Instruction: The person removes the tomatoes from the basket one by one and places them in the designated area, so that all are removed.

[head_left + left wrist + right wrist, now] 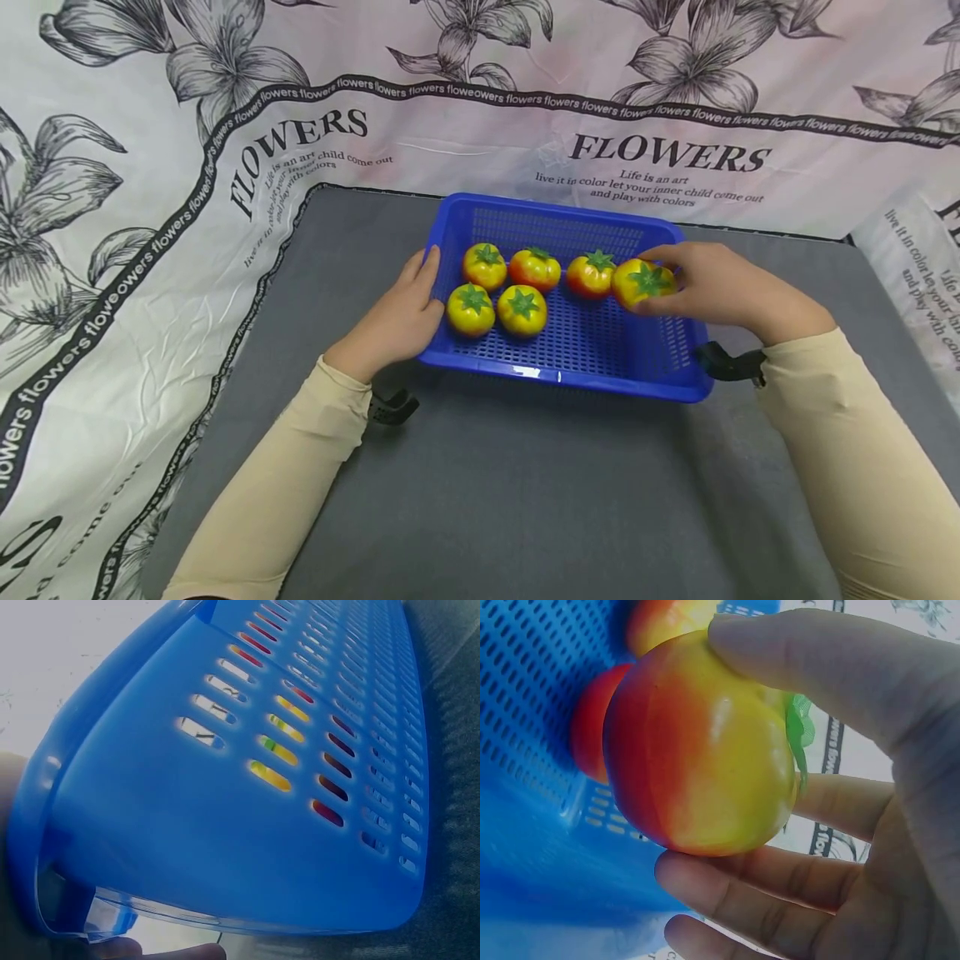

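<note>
A blue plastic basket (pixel 592 379) with slotted walls sits on the dark table. My left hand (pixel 401 312) grips its left rim; in the left wrist view the basket's side wall (pixel 165 825) fills most of the picture and fingertips (pixel 187 952) show at the rim. Between thumb and fingers, my right hand (pixel 716 283) holds a yellow-red toy tomato (pixel 642 284) with a green leafy top, over the basket's right part. Closer up, this tomato (pixel 705 750) hides part of another red one (pixel 592 724) behind it. Several similar tomatoes, including a front one (pixel 522 311), lie in the basket's left and middle.
Dark grey cloth (pixel 525 500) covers the table in front of the basket. A white floral sheet (pixel 480 150) with black lettering borders the table at the back and left. Black straps (pixel 393 408) circle both wrists.
</note>
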Available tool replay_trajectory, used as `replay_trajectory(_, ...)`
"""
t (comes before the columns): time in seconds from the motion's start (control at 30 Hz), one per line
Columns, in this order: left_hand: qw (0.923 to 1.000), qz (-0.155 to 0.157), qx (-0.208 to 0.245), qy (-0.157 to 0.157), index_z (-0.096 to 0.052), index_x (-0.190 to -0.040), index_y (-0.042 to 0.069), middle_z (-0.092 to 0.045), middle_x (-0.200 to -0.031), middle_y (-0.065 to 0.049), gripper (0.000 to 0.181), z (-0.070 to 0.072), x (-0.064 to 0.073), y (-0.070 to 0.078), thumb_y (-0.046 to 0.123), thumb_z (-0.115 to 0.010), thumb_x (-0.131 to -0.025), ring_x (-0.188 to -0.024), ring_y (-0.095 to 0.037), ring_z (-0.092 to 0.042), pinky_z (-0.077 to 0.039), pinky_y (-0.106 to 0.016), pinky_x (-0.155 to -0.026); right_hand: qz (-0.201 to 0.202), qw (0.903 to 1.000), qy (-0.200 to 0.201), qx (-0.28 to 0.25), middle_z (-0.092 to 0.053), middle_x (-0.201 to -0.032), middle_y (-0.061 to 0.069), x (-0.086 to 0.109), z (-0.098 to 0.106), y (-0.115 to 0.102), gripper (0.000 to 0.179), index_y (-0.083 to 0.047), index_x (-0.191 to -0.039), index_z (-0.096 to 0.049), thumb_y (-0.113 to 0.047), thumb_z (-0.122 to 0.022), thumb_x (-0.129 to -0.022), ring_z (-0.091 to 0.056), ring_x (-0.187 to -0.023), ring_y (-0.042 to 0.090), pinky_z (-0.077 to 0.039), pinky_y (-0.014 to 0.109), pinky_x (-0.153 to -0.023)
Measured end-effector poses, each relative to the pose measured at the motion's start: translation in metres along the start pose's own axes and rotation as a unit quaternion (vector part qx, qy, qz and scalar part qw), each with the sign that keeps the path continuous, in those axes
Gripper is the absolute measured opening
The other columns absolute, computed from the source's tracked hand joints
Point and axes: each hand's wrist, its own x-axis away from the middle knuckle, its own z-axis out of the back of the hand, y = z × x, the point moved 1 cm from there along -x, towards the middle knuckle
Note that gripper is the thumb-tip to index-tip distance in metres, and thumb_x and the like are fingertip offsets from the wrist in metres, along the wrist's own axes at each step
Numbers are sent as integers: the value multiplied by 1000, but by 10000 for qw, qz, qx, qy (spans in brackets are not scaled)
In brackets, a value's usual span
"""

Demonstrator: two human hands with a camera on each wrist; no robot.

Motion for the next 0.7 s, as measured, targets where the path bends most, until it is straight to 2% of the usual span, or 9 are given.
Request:
replay_trajectory(0.37, 9998, -146, -80, -51, -2, -169, 8, 2, -177, -14, 72, -1, 0, 1, 20, -38, -107, -161, -32, -12, -16, -48, -129, -238, 9995, 98, -162, -65, -127, 29, 11, 10, 15, 82, 3, -148, -54, -50, -80, -90, -64, -106, 40, -57, 56, -85)
replay_trajectory(0.7, 9998, -172, -53, -91, -1, -168, 5, 4, -176, -16, 71, 0, 1, 4, 19, -36, -108, -162, -33, -10, -14, -49, -129, -491, 9981, 164, -319, -62, -131, 34, 26, 26, 37, 86, -4, -152, -51, -56, -79, -89, -62, -115, 51, -56, 56, -79)
